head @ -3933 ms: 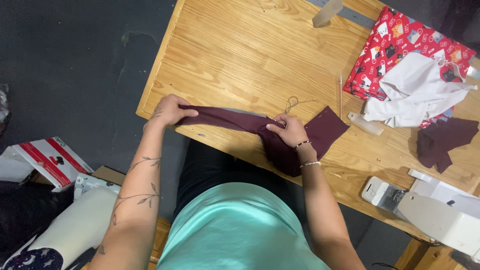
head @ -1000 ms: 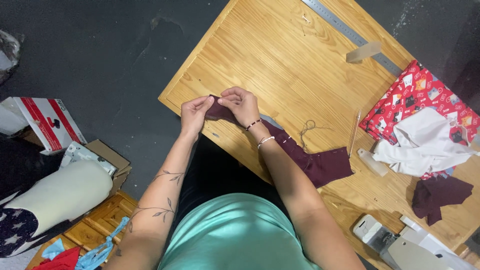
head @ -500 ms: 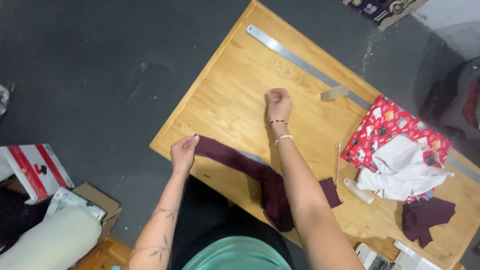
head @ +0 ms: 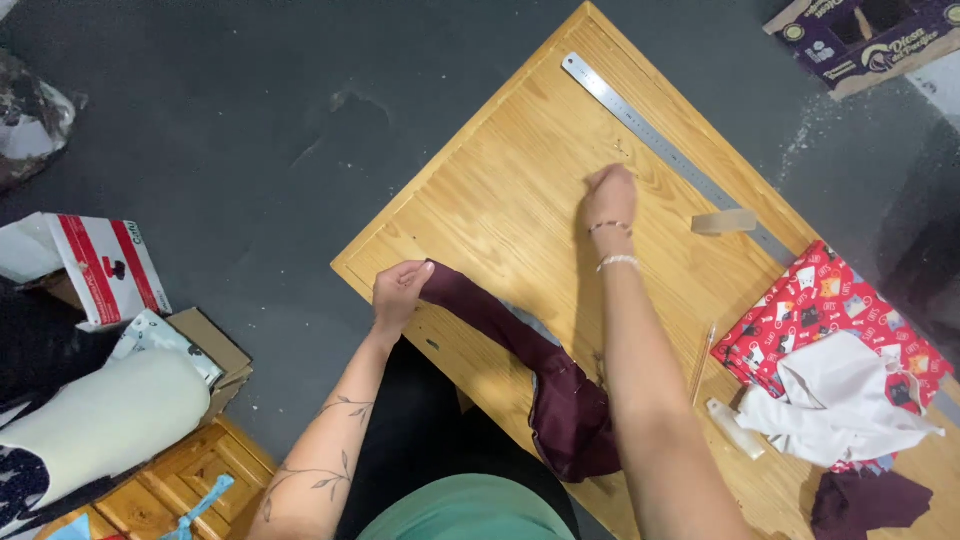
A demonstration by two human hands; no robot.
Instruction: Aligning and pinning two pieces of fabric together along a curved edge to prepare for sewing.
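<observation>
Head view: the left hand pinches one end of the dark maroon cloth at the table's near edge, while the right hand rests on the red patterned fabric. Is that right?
Not quite. The left hand does pinch the end of the maroon cloth, but the right hand is a fist on bare wood of the table, near the metal ruler. The red patterned fabric lies apart, untouched. The head view shows this.

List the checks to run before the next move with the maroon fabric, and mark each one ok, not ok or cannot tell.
1. Left hand grips the end of the maroon fabric: ok.
2. Fabric lies flat on the wooden table: not ok; it bunches and hangs over the near edge.
3. Right hand holds something: cannot tell; the fist is closed.
4. Metal ruler lies clear of the fabric: ok.
5. Red patterned cloth and white cloth are apart from the work: ok.
</observation>
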